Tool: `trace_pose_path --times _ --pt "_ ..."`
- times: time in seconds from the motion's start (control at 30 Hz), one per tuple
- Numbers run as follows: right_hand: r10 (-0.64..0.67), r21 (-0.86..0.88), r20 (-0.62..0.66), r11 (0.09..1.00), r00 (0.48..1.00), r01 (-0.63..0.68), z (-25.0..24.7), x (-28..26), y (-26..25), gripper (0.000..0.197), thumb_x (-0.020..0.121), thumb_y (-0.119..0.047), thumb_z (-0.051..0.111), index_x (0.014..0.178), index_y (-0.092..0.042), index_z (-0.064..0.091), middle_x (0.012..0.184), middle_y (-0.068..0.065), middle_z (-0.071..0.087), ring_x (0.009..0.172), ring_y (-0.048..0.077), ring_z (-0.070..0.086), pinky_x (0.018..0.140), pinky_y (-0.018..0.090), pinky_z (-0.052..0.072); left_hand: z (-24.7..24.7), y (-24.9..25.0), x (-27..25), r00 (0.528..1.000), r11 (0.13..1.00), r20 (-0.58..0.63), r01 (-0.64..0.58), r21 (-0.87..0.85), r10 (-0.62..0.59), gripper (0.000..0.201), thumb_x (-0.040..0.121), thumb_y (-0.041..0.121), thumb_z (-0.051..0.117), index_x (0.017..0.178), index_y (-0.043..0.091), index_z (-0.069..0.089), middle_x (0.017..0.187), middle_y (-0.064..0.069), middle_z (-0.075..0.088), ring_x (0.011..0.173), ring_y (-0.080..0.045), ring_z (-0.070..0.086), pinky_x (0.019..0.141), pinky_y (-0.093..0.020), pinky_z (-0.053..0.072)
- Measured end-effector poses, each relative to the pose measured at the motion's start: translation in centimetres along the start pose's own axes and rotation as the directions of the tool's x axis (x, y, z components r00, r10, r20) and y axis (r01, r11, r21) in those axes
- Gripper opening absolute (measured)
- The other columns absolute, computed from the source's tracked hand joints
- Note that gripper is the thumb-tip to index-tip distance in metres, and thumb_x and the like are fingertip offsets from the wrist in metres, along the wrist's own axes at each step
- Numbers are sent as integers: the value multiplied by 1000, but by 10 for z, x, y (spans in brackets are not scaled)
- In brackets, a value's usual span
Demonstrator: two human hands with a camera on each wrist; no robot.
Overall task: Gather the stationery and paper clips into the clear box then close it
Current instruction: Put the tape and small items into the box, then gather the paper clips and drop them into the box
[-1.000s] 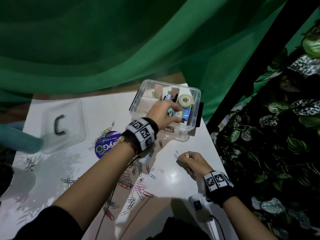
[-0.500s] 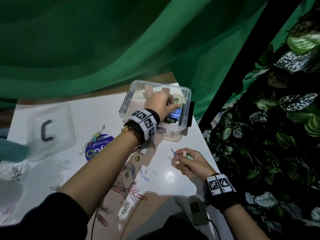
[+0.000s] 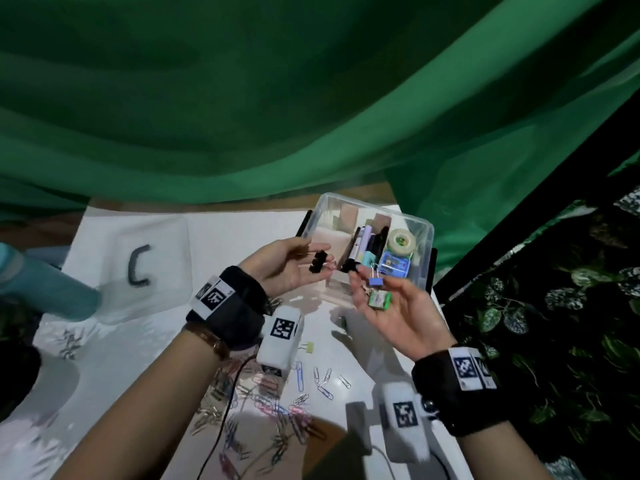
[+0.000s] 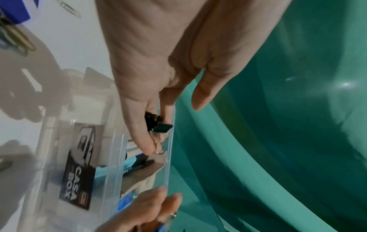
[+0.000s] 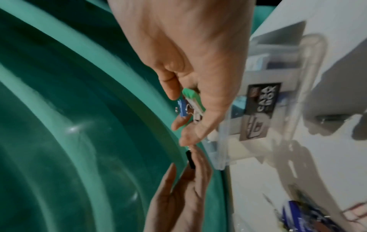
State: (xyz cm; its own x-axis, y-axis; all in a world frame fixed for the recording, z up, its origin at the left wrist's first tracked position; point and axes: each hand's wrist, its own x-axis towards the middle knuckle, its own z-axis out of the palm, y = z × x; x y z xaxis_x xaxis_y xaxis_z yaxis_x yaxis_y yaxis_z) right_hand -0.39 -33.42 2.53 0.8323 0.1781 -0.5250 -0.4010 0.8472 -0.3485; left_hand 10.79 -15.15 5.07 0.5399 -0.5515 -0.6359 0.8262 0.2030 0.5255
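Note:
The clear box [image 3: 424, 237] stands open at the table's back right, holding a tape roll [image 3: 401, 241], pens and a small blue packet [image 3: 394, 266]. My left hand [image 3: 311, 252] hovers palm up just left of the box front, pinching black binder clips [image 3: 318, 261] [image 4: 157, 124]. Beside it, my right hand [image 3: 375, 287] is also palm up in front of the box. Its thumb and curled fingers hold a blue binder clip [image 3: 375, 281] [image 5: 182, 109] and a green one [image 3: 379, 299] [image 5: 191, 97]. The box lid [image 3: 138, 268], with a black handle, lies at the left.
Several coloured paper clips [image 3: 277, 403] are scattered on the white table below my wrists, and a yellow binder clip [image 3: 308, 347] lies near them. A teal bottle [image 3: 45, 289] lies at the far left. Green cloth hangs behind; a black post and plants stand to the right.
My left hand came out of the box and turned palm up with black clips in it. My right hand rose from the table to the box front, holding the blue and green clips.

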Motion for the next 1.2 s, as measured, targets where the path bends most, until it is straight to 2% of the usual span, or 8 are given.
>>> trace_pose_path --times 0.27,0.37,0.5,0.63,0.8,0.93,1.03,1.2 --pt "-66 -93 -118 994 991 55 61 47 -49 33 96 -9 38 119 8 54 116 26 60 102 28 63 81 36 57 8 45 19 987 988 -44 -152 31 153 29 98 15 40 119 -4 49 110 -22 56 99 -33 62 84 -39 57" --pt "-143 -248 -195 964 970 92 81 73 -70 28 99 -12 35 112 3 54 104 21 61 91 25 64 75 35 59 29 56 33 987 988 -61 -145 55 148 49 98 26 44 137 -1 35 140 -32 35 129 -41 43 102 -44 43" --pt "-173 -413 -309 910 935 32 85 106 -79 24 96 -11 39 116 -1 48 117 22 50 108 36 55 83 46 57 32 57 34 980 975 -42 -189 118 196 64 98 37 41 149 8 15 146 -35 18 130 -35 46 103 -41 43" --pt "-156 -465 -319 885 935 -11 78 125 -76 43 92 -5 44 135 -4 36 132 17 43 123 43 43 103 55 41 -11 52 -3 956 939 -58 -268 217 286 43 100 31 38 134 6 44 138 -25 46 131 -31 45 109 -41 39" --pt "-220 -386 -320 919 922 86 68 127 -63 24 95 -10 40 119 -4 42 132 15 46 123 35 48 100 43 47 -109 29 -76 829 896 -386 -275 349 405 27 99 24 40 117 13 56 120 -14 63 113 -24 60 101 -40 46" --pt "-233 -274 -235 947 944 165 66 110 -27 13 94 -13 43 89 -9 54 83 5 60 81 17 61 77 31 56 -178 -11 -129 652 928 -660 -252 274 373 17 95 21 47 103 13 60 109 -15 64 93 -26 61 85 -39 50" --pt "-217 -444 -172 888 961 121 71 91 24 14 95 -15 47 97 -8 59 90 7 66 75 12 66 65 22 59 -211 -45 -152 569 953 -764 -176 248 304 12 93 23 53 91 15 61 105 -15 66 96 -33 62 94 -49 47" --pt "-296 -742 -72 654 953 147 79 72 62 23 95 -1 41 101 -2 63 104 13 68 93 17 69 79 29 56 -225 -80 -155 595 966 -765 -82 247 246 17 93 24 54 96 9 61 109 -20 66 90 -30 60 71 -31 45"
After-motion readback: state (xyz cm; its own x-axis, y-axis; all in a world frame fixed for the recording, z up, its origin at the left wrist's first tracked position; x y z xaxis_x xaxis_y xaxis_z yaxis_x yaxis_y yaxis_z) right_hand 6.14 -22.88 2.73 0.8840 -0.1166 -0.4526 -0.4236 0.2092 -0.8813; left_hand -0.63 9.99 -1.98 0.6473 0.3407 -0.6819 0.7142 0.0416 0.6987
